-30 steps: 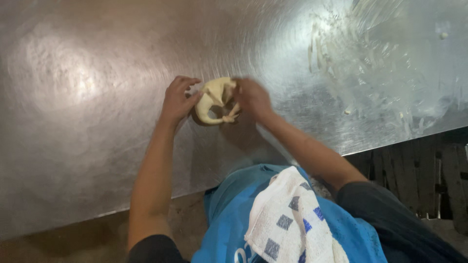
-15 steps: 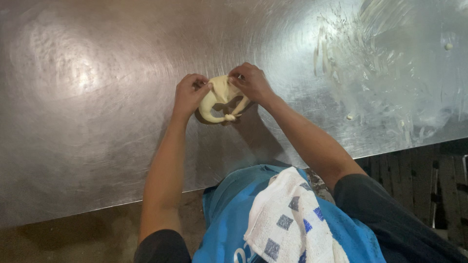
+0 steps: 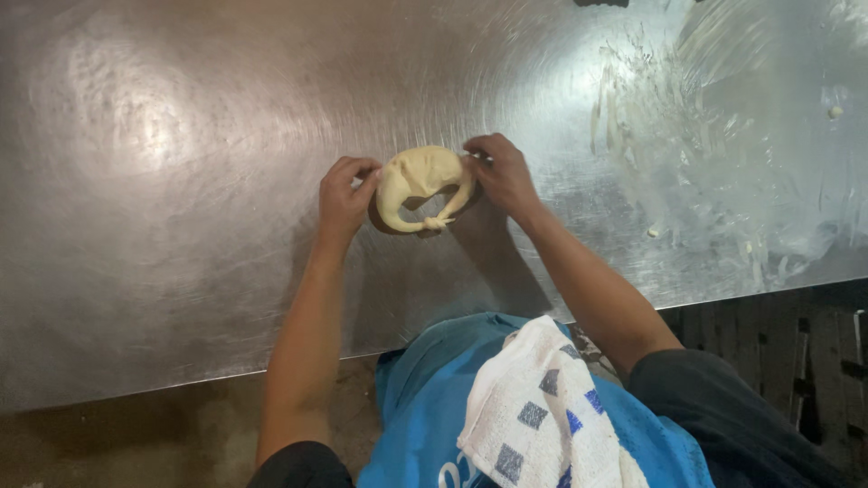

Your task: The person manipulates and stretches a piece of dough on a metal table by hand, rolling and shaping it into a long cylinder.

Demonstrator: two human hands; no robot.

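A pale yellow lump of dough, curled into a ring with a small twisted tail at its lower edge, lies on the steel table. My left hand pinches its left side with curled fingers. My right hand grips its right side. Both hands hold the dough between them, in the middle of the table.
Smears and small bits of dough cover the table's right part. The table's near edge runs just in front of my body. A white cloth with blue squares hangs over my blue apron. Dark floor slats show at the right.
Both hands and the dough have shifted slightly right and away. The dough has been stretched from a tight ball into a wider curled ring with an open centre.
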